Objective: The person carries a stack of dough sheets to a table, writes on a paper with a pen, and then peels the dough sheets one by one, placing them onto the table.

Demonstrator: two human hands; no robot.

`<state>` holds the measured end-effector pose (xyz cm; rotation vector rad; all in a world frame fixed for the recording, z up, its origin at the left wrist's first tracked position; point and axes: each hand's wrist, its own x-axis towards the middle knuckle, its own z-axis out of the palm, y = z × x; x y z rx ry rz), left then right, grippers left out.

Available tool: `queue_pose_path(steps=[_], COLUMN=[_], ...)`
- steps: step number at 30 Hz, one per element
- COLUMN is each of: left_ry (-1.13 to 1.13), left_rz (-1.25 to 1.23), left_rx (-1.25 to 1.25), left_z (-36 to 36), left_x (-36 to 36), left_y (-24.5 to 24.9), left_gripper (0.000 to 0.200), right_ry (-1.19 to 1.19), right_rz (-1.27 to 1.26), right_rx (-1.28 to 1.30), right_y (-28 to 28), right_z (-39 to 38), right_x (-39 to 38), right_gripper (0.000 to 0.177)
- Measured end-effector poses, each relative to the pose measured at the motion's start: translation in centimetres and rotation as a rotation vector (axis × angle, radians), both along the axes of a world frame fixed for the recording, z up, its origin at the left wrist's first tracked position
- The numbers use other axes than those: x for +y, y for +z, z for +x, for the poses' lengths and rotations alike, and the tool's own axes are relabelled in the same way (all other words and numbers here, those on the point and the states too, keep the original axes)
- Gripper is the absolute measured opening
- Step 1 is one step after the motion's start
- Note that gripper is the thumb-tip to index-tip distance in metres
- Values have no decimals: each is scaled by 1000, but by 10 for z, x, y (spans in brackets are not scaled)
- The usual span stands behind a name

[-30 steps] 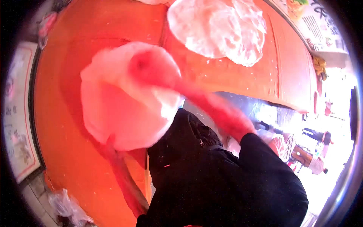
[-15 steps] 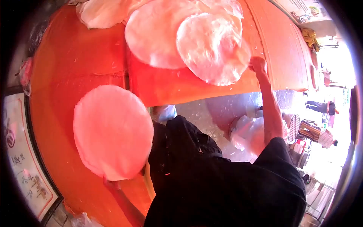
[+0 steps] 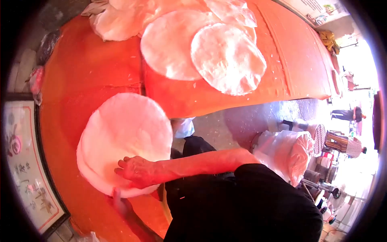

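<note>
A stack of round, soft white sheets (image 3: 125,121) lies on the orange-covered table (image 3: 64,133) in front of me at the left. My left hand (image 3: 118,201) pinches its lower edge, thumb on top and the other fingers hidden beneath. Over the same stack, my right hand (image 3: 139,171) rests palm down, fingers slightly bent and apart, with nothing visible in it. Farther back on the table, a wrinkled, shiny round white sheet (image 3: 227,58) partly covers a bigger round white sheet (image 3: 173,44).
More crumpled white sheets (image 3: 117,20) lie along the table's far side. At the right, a plastic bag with white stuff (image 3: 282,151) stands on the floor. A framed panel with writing (image 3: 30,161) is at the left. Farther off at the right are people (image 3: 348,115).
My right hand has left the edge of the shiny sheet at the back and come across to the near stack. My left hand stays at the stack's lower edge. The view has shifted slightly.
</note>
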<state>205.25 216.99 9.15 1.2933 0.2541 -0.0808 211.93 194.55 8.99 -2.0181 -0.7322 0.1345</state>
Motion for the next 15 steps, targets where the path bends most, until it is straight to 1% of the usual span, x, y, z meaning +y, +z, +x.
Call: queue_pose_path(steps=[1, 2, 4, 5, 6, 7, 8, 9, 11, 12, 15], left_ry=[-28, 1, 60, 139, 216, 191, 159, 163, 170, 179, 187], left_rz=[-27, -14, 12, 70, -1, -25, -42, -57, -100, -111, -131], left_rx=[-51, -31, 10, 124, 139, 113, 91, 135, 213, 195, 192], left_z=[-2, -3, -7, -3, -5, -7, -6, -12, -18, -20, -19], left_x=[2, 6, 15, 17, 22, 24, 22, 36, 64, 62, 63], left_y=[2, -6, -22, -20, -30, -37, -33, -43, -75, -73, -72], left_gripper=[61, 59, 57, 54, 58, 60, 61, 61, 62, 59, 59], right_ry=[-20, -42, -54, -84, -116, -94, -78, -68, -147, -188, -328], right_rz=[-15, -30, 10, -31, -89, -86, -78, -74, 132, 229, 506], right_rx=[-31, -62, -60, 15, 75, 39, 10, -23, 20, 39, 102], right_y=[-2, -4, -21, -12, -2, -2, -2, -3, -6, -9, -14], right_z=[-2, -5, -8, -10, -8, -9, -13, -15, 3, 21, 79], right_x=[11, 22, 27, 29, 27, 33, 43, 49, 44, 33, -23], right_gripper=[29, 21, 14, 13, 12, 12, 11, 11, 12, 12, 15])
